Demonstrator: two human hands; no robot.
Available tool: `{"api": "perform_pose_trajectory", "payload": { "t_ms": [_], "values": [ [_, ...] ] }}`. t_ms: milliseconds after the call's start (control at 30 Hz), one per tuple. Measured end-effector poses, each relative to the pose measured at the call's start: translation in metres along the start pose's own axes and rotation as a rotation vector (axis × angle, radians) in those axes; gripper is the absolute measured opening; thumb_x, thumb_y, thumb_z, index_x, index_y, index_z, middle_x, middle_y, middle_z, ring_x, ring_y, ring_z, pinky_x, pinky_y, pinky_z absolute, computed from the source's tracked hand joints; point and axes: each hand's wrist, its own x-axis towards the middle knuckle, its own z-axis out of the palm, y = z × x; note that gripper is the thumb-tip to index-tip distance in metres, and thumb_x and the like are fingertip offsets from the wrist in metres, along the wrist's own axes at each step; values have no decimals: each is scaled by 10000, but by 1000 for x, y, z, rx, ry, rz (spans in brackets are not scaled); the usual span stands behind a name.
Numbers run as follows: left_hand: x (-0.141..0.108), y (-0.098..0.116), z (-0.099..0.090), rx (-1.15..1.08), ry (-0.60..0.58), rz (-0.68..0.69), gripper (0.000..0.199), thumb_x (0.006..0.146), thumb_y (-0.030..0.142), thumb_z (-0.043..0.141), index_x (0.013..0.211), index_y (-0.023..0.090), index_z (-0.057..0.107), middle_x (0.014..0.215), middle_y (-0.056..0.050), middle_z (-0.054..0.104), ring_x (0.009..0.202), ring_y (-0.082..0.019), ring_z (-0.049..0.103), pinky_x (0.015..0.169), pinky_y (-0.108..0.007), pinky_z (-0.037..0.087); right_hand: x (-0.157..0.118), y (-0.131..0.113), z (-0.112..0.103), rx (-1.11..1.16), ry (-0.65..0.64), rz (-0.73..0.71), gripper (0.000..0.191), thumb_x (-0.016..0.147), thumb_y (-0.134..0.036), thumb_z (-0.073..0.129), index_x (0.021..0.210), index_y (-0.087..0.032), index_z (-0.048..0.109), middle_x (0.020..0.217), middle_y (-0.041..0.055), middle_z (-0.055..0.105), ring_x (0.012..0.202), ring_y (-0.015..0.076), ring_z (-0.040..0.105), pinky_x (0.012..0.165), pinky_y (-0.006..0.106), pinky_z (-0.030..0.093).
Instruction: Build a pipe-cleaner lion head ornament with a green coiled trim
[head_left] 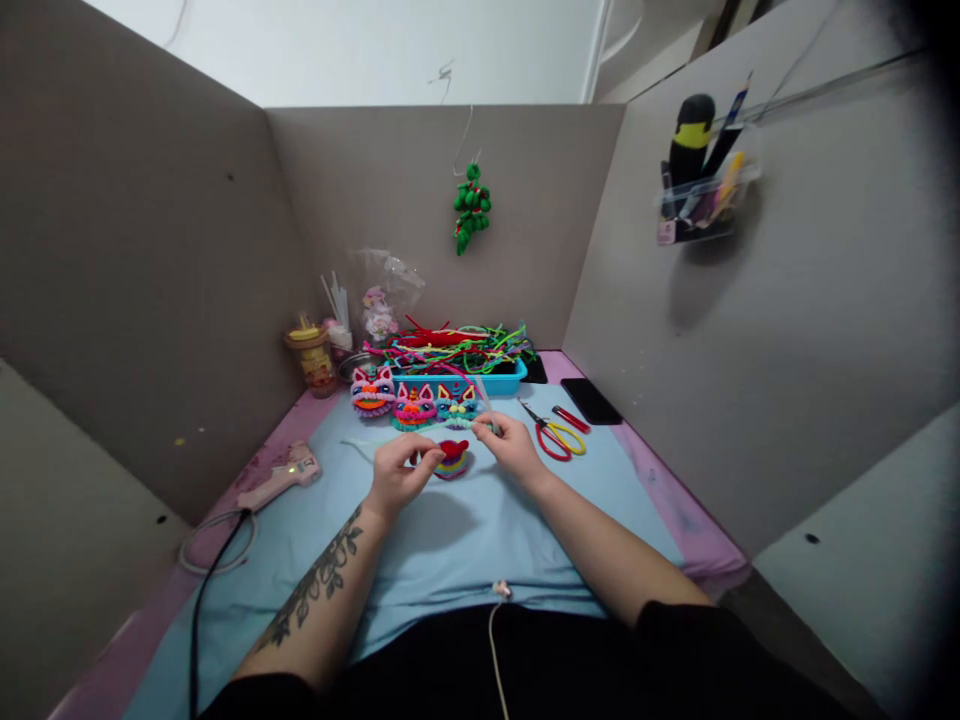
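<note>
My left hand (405,472) is closed in a pinch on a pale mint pipe cleaner (358,444), whose loose end trails out to the left. To the right, the fingers of my right hand (511,447) are closed around the pale strand too, and a whitish strip (484,392) sticks up from them. Just below and between both hands lies a small red, yellow and blue fuzzy piece (451,462), partly behind my left fingertips. Three fuzzy animal heads stand behind: a pink and orange one (373,393), a pink and teal one (415,407) and a blue one (457,403).
A blue tray (499,384) heaped with coloured pipe cleaners stands at the back. Scissors (553,437), a red cutter (571,419) and a phone (591,402) lie right. A glue gun (281,478) with its cable lies left, near a cup (313,362). Partitions enclose three sides.
</note>
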Motion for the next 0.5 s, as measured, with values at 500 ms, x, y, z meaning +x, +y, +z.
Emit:
{"api": "perform_pose_trajectory", "payload": {
  "t_ms": [500],
  "values": [
    [12,-11,3,92,222,-26,179,709,310,686,852,207,718,793,-32,692,674,-165,579,675,-265,442,-12,-4,5,24,15,-195,297,900,-455,388,904,-211,557,689,6,514,602,143,483,607,268,426]
  ]
}}
